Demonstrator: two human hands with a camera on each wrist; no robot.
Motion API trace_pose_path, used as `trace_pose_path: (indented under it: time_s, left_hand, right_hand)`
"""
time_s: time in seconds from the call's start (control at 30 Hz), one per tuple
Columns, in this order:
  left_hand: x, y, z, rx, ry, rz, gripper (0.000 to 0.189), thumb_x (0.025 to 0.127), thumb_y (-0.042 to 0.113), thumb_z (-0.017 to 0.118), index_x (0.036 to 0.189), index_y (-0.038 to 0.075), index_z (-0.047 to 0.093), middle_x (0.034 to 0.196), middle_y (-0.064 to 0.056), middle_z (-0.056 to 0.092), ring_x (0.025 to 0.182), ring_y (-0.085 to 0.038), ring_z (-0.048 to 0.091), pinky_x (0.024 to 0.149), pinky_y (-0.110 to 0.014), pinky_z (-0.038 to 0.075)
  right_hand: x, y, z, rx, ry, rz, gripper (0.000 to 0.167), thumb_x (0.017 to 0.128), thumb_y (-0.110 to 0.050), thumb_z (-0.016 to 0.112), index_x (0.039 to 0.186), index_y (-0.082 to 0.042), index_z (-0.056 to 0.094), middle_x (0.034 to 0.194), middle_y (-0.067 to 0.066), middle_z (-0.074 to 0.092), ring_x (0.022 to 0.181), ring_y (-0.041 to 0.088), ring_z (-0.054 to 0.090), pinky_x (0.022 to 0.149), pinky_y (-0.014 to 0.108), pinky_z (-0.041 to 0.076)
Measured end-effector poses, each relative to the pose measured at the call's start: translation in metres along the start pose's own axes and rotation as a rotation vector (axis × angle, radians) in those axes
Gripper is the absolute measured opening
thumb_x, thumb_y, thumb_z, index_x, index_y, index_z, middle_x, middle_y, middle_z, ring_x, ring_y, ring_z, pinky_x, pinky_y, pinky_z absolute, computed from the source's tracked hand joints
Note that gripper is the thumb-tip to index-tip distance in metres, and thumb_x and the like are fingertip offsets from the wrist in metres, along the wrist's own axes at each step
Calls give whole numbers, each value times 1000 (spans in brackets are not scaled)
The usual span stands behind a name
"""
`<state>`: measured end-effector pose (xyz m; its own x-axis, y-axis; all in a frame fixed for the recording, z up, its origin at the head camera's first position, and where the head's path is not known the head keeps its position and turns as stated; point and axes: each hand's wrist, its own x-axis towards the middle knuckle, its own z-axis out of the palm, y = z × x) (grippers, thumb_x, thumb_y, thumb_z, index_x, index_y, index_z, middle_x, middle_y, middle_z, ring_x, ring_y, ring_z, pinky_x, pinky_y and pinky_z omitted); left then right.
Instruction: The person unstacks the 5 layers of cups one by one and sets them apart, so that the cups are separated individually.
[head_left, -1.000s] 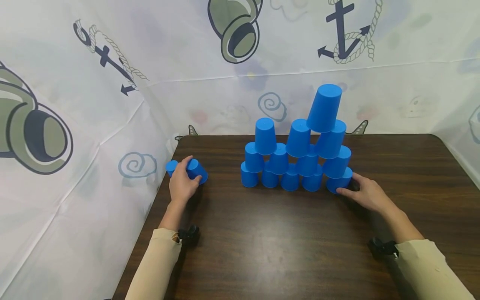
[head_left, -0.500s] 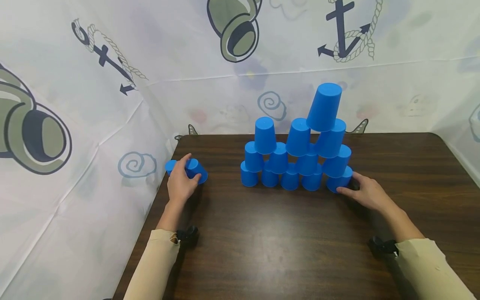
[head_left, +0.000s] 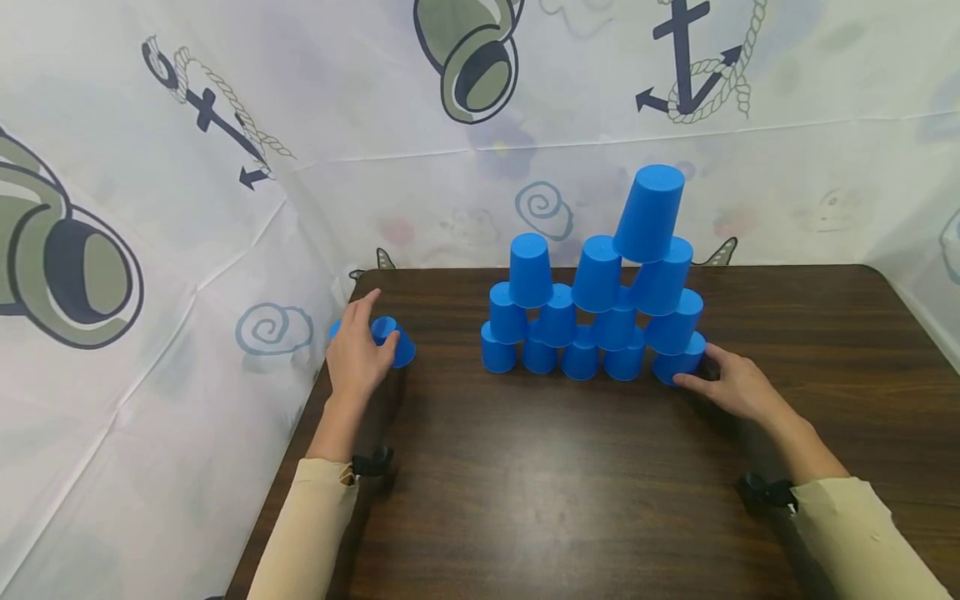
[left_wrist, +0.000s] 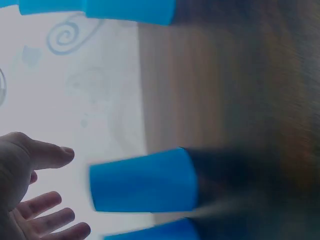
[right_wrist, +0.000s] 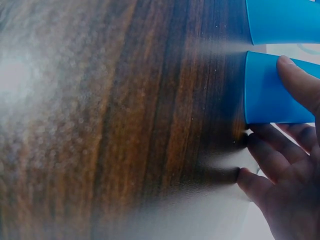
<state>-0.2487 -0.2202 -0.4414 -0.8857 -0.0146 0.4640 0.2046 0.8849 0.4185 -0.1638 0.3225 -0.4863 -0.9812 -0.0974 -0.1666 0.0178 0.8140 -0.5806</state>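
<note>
Left hand (head_left: 354, 354): fingers spread, off the loose cup (head_left: 393, 340) left of the pyramid (head_left: 600, 308); regrip squarely.
Right hand (head_left: 731, 385): grip touched the corner cup (head_left: 678, 362); steady lightly.

Bright blue plastic cups (head_left: 596, 308), a dark brown wood-grain tabletop (head_left: 562, 483), a white backdrop (head_left: 187, 208) printed with navy anchors, and beige sleeves (head_left: 862, 533).

L wrist view blurred, loose cup (head_left: 392, 340) partly hidden behind left hand (head_left: 354, 354)

Left hand (head_left: 352, 354) now open, fingers off the blue cup (head_left: 393, 340).
</note>
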Motion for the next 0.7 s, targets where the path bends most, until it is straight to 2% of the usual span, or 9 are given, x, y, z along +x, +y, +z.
trace_pose_path:
  time_s: [0.13, 0.23, 0.37, 0.53, 0.63, 0.7]
  left_hand:
    - [8, 22, -9, -20, 58, 89, 69, 83, 16, 78, 145, 22, 48, 136, -8, 53, 86, -30, 60, 50, -44, 46]
    - [15, 45, -16, -61, 99, 171, 65, 85, 15, 75, 144, 20, 49, 134, -9, 54, 80, -29, 58, 47, -39, 41]
    - [23, 82, -26, -130, 157, 298, 58, 88, 16, 71, 142, 17, 50, 130, -10, 56, 78, -29, 57, 45, -37, 37]
    - [36, 134, -36, -249, 214, 446, 50, 91, 19, 68, 139, 15, 54, 125, -9, 60, 90, -27, 62, 52, -38, 46]
    - [46, 165, -40, -318, 213, 544, 48, 93, 20, 65, 139, 12, 54, 126, -8, 60, 93, -24, 62, 58, -35, 50]
    - [51, 185, -42, -364, 197, 604, 49, 93, 19, 65, 139, 11, 53, 127, -8, 59, 83, -21, 61, 56, -31, 47]
  right_hand:
    - [0, 1, 0, 5, -2, -3, 94, 90, -61, 58, 149, 6, 28, 142, 37, 39, 128, 59, 35, 97, 72, 33]
    - [-1, 1, -1, 10, -3, -4, 94, 90, -61, 58, 149, 6, 28, 143, 36, 39, 128, 59, 35, 97, 72, 33]
    - [-1, 0, -1, 8, -4, -1, 95, 90, -62, 57, 150, 5, 28, 144, 36, 38, 128, 59, 35, 97, 72, 33]
    - [-1, 0, -1, 8, -1, -3, 94, 90, -61, 58, 150, 4, 28, 143, 35, 39, 128, 58, 36, 97, 72, 33]
    - [-1, 0, -1, 8, 2, -4, 93, 90, -61, 58, 150, 5, 28, 143, 35, 39, 128, 58, 36, 96, 72, 34]
    - [-2, 0, -1, 9, 1, -1, 94, 90, -61, 59, 149, 5, 29, 143, 35, 39, 127, 59, 37, 96, 72, 34]
